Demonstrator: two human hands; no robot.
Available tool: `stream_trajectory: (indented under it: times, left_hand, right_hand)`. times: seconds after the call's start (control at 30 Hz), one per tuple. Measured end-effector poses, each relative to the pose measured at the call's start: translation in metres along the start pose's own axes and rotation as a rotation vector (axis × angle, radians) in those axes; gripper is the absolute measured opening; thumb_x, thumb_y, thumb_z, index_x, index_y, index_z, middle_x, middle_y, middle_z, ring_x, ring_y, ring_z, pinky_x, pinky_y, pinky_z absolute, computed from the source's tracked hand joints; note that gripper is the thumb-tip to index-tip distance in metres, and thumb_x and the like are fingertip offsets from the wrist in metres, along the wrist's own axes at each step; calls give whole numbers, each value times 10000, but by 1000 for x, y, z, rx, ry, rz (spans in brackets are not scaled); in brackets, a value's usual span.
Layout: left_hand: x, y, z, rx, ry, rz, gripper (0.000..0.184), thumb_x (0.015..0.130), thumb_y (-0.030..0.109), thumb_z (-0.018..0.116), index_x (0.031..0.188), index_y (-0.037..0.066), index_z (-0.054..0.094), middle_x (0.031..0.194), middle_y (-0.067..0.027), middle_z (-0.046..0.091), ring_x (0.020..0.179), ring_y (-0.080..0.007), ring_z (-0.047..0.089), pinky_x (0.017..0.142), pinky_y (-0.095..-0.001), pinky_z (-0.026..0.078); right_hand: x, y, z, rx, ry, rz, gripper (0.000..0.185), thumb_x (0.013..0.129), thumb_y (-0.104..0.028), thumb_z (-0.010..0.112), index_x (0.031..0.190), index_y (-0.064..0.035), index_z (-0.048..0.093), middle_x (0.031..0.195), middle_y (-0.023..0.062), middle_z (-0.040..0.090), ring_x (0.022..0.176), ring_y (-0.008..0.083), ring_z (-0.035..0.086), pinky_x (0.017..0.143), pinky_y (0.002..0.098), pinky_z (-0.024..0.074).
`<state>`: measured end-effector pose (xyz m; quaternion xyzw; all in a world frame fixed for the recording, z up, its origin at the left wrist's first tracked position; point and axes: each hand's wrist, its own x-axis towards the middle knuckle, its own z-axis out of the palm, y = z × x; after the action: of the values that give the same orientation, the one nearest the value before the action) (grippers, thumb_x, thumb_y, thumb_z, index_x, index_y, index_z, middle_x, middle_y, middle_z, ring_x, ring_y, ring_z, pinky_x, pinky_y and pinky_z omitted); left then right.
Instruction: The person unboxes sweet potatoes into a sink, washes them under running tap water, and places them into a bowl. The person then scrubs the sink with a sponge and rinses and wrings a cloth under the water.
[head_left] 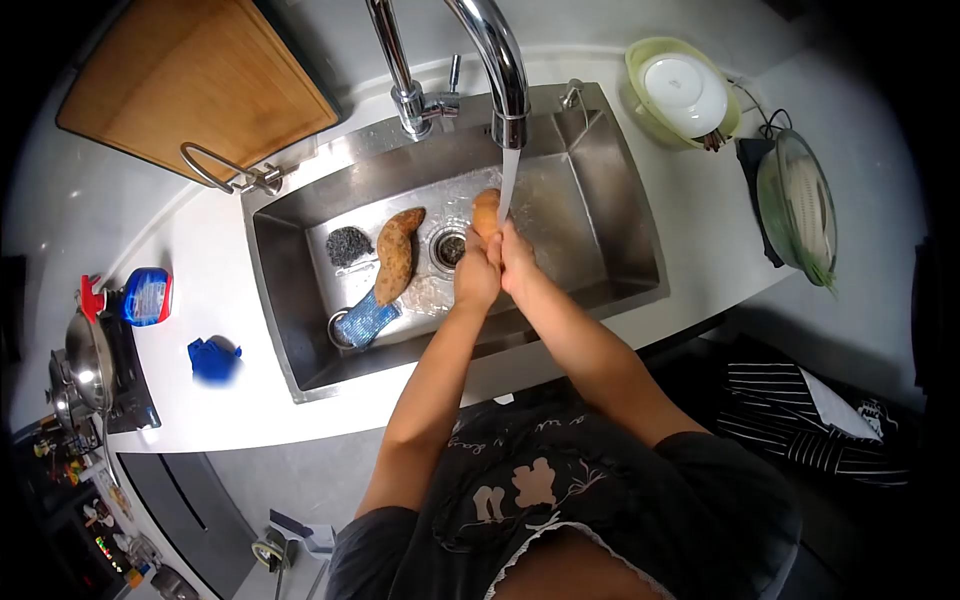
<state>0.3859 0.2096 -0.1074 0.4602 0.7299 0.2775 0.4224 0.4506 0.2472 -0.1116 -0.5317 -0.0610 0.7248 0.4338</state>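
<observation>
Water runs from the chrome faucet (pixel 510 125) onto an orange-brown root vegetable (pixel 486 212) over the steel sink (pixel 560 200). Around its lower end, my left hand (pixel 477 272) and my right hand (pixel 516 258) are closed, side by side and touching. A large curved sweet potato (pixel 397 256) with dirt-speckled skin lies in the sink to the left of the drain (pixel 449 247). Beside it are a dark scouring pad (pixel 348 246) and a blue cloth (pixel 368 320).
A wooden cutting board (pixel 200 80) leans at the back left. On the left counter are a blue spray bottle (pixel 146 297) and a blue cloth bundle (pixel 214 359). A green basin (pixel 640 75) with a white bowl (pixel 684 94) stands at the back right, near a glass-lidded pot (pixel 800 205).
</observation>
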Motion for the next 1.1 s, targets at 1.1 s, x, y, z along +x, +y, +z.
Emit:
stream_trajectory:
  times: [1.1]
  left_hand:
    - [6,-13,-72,-110,-146,-85,388,826,371,559,849,-4,656,605,-113,600,580,-191,586,564,-310,453]
  right_hand:
    - [68,-32,-76,-258,-181,178,280,861,-251,513,1028,-27,535,867,92,610,747,216,610,690,344,508]
